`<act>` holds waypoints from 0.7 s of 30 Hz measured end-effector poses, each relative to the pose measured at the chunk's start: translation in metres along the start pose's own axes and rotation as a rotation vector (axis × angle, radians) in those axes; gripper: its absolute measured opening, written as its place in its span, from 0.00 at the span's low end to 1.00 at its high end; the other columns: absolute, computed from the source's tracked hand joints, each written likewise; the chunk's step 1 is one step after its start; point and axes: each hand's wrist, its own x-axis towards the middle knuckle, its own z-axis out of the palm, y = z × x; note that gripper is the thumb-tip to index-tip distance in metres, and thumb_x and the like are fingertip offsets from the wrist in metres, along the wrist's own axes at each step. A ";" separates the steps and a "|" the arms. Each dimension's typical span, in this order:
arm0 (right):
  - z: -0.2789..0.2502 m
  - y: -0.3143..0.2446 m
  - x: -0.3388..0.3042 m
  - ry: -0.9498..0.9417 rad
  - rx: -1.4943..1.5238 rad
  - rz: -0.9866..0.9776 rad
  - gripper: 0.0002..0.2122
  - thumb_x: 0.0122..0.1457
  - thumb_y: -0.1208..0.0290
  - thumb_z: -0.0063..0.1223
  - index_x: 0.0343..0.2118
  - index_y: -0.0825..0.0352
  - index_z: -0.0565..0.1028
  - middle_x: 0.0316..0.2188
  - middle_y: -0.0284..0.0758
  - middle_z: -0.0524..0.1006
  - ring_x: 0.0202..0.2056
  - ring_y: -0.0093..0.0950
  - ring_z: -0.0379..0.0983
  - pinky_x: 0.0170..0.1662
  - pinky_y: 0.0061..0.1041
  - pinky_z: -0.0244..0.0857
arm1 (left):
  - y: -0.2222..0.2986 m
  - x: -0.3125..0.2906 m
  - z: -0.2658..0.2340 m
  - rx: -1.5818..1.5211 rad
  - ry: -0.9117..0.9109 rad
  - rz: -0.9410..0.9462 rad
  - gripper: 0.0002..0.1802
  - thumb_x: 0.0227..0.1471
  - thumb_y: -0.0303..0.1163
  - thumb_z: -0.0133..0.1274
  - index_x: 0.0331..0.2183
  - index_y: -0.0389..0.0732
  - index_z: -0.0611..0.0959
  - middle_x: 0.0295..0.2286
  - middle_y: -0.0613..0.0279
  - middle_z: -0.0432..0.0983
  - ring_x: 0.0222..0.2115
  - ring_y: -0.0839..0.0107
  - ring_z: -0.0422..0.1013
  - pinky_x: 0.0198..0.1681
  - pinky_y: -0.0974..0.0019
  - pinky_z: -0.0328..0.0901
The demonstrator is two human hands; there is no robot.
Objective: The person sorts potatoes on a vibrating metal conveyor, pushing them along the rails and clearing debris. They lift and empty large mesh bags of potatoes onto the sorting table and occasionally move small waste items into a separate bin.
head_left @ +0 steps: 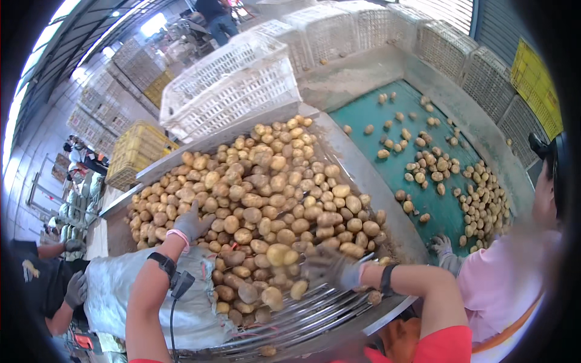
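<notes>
My left hand [192, 224] lies flat on the near-left flank of the potato heap [260, 193], gloved fingers [195, 209] spread wide and pressing down rather than closed round anything; the bulk of the pile rises up and to the right of it, toward the white crate [233, 85] tipped at the heap's far edge. My right hand [331, 266] is blurred over the near-right edge of the heap, its fingers loosely open and pointing left into the potatoes (whether one sits against the palm I cannot tell); the potatoes nearest it lie just left and below, on the metal roller bars [302, 320] at the worktop's near lip. So the right hand is the nearer to those loose ones, the left the nearer to the main mass; the heap runs long from my near-left to the far-right. A grey sack [121, 290] sags just under my left forearm; beyond the steel rim, the green conveyor belt [387, 163] carries scattered potatoes, where another person's gloved hand [442, 245] rests.
</notes>
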 end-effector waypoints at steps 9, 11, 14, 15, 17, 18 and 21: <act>-0.041 0.148 -0.005 0.427 0.022 0.634 0.26 0.52 0.73 0.54 0.57 0.54 0.70 0.54 0.35 0.73 0.59 0.39 0.64 0.65 0.45 0.51 | 0.163 0.007 0.111 -0.364 0.077 0.443 0.44 0.49 0.59 0.56 0.59 0.41 0.67 0.49 0.32 0.69 0.49 0.37 0.68 0.51 0.46 0.66; -0.050 0.153 0.027 0.599 0.069 0.647 0.25 0.53 0.73 0.52 0.57 0.56 0.70 0.54 0.38 0.73 0.59 0.41 0.64 0.63 0.45 0.54 | 0.209 -0.029 0.128 -0.479 0.062 0.575 0.42 0.49 0.59 0.55 0.60 0.47 0.67 0.50 0.31 0.67 0.51 0.35 0.66 0.52 0.45 0.64; -0.056 0.133 0.073 0.655 0.171 0.563 0.22 0.57 0.71 0.50 0.57 0.59 0.70 0.55 0.42 0.72 0.60 0.44 0.63 0.62 0.44 0.56 | 0.264 -0.103 0.145 -0.331 -0.174 0.641 0.39 0.53 0.54 0.54 0.60 0.42 0.67 0.59 0.39 0.59 0.58 0.39 0.59 0.60 0.44 0.57; -0.054 0.117 0.086 0.644 0.193 0.501 0.22 0.57 0.71 0.50 0.57 0.60 0.70 0.55 0.42 0.71 0.60 0.44 0.63 0.62 0.44 0.55 | 0.267 -0.125 0.145 -0.527 -0.227 0.823 0.39 0.55 0.51 0.54 0.61 0.41 0.66 0.60 0.39 0.60 0.59 0.41 0.59 0.60 0.46 0.58; -0.045 0.083 0.097 0.555 0.265 0.412 0.22 0.57 0.70 0.52 0.57 0.59 0.70 0.56 0.41 0.70 0.61 0.43 0.61 0.63 0.42 0.54 | 0.250 -0.158 0.135 -0.680 -0.406 0.987 0.37 0.57 0.47 0.53 0.62 0.40 0.65 0.60 0.40 0.60 0.61 0.45 0.59 0.60 0.49 0.58; -0.039 0.070 0.096 0.492 0.239 0.400 0.23 0.56 0.70 0.53 0.57 0.59 0.70 0.58 0.41 0.69 0.61 0.43 0.60 0.64 0.43 0.54 | 0.239 -0.175 0.127 -0.631 -0.562 0.964 0.37 0.57 0.45 0.52 0.63 0.40 0.64 0.60 0.40 0.61 0.61 0.47 0.60 0.61 0.51 0.58; -0.008 0.052 0.057 0.228 0.175 0.453 0.24 0.55 0.69 0.56 0.57 0.57 0.70 0.60 0.39 0.67 0.63 0.42 0.58 0.64 0.45 0.51 | 0.180 -0.230 0.106 -0.766 -0.702 0.866 0.33 0.59 0.42 0.51 0.62 0.38 0.66 0.58 0.41 0.66 0.58 0.51 0.65 0.61 0.55 0.59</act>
